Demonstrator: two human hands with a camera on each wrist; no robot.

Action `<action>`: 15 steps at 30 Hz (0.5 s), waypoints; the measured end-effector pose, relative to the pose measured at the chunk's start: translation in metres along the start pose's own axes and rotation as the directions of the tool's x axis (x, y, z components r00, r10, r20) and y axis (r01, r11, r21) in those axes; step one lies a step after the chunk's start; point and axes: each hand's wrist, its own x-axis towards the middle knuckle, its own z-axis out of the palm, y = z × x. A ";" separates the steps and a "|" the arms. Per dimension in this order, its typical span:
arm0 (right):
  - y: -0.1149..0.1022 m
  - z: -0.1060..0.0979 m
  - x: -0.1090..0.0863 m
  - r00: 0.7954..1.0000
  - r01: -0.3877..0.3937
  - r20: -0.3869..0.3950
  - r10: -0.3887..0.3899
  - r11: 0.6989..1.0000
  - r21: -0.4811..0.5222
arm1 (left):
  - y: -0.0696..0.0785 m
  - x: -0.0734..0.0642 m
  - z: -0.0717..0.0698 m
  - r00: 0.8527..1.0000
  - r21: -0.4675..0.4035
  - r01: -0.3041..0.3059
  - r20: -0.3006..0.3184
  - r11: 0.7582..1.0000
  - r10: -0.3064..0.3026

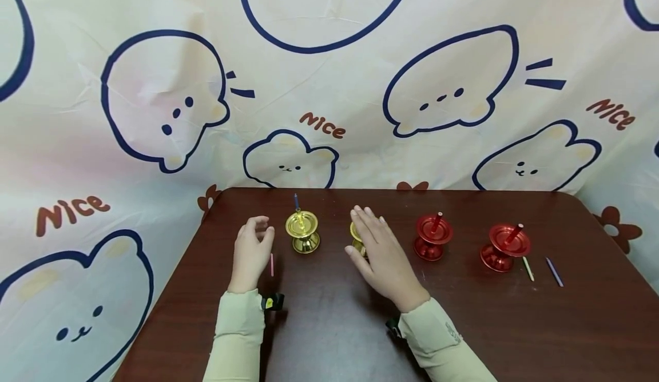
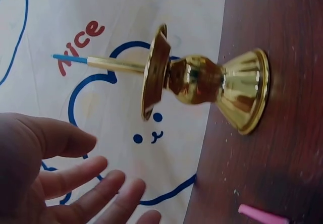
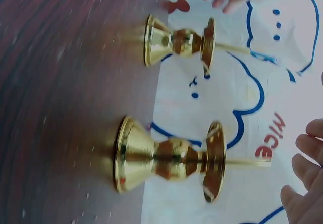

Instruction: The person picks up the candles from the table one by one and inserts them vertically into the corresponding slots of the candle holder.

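Note:
In the head view my left hand point(image 1: 251, 253) hovers left of a gold candlestick point(image 1: 305, 241), fingers loosely bent and holding nothing. A thin blue candle point(image 2: 69, 58) stands upright in that candlestick's tube. On the table beside the left hand lies a pink candle point(image 1: 272, 265). My right hand point(image 1: 383, 259), fingers extended, partly covers a second gold candlestick point(image 1: 356, 234) in the head view. The right wrist view shows this second candlestick's bare tube point(image 3: 250, 162), with the right fingertips point(image 3: 291, 196) apart from it.
Two red candlesticks point(image 1: 430, 249) point(image 1: 498, 258) stand to the right on the dark wooden table point(image 1: 329, 325). By the farther one lie a pale green candle point(image 1: 528, 269) and a purple candle point(image 1: 554, 272). A printed cloth point(image 1: 360, 84) hangs behind the table's back edge.

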 end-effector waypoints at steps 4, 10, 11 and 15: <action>0.008 -0.005 -0.006 0.999 -0.049 -0.005 0.049 0.999 0.004 | -0.004 0.001 -0.001 0.999 0.063 0.023 0.032 0.998 -0.025; 0.019 -0.010 -0.010 0.996 -0.091 -0.008 0.090 0.996 -0.012 | -0.010 0.001 -0.002 0.995 0.124 0.060 0.073 0.991 -0.070; 0.021 -0.010 -0.011 0.995 -0.097 -0.007 0.097 0.995 -0.015 | -0.010 0.001 -0.003 0.994 0.134 0.067 0.082 0.989 -0.078; 0.026 -0.011 -0.012 0.992 -0.128 0.009 0.128 0.992 -0.024 | -0.012 0.000 -0.003 0.987 0.180 0.087 0.115 0.980 -0.109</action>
